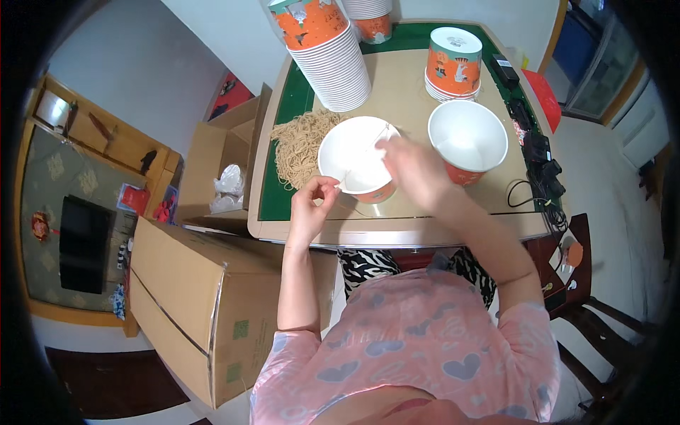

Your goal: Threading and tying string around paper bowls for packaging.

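A white-lined paper bucket with an orange outside (361, 145) stands in front of me on the table. At its near left rim my left hand (315, 204) is closed in a pinch on a small pale end, apparently of cord. A thin pale strand crosses the bucket's opening toward the far rim. My right hand (412, 170) is over the bucket's right rim, smeared by motion, so its fingers do not show clearly. Left of the bucket lies a tangled heap of beige cord (301, 149). Another open paper bucket (467, 134) stands to the right.
Behind stand a tall leaning stack of nested buckets (329, 71), a second stack (372, 25) and a shorter upside-down stack (453, 67). Black power adapters and cables (542, 163) line the table's right edge. Cardboard boxes (244, 312) stand left of the table (425, 219).
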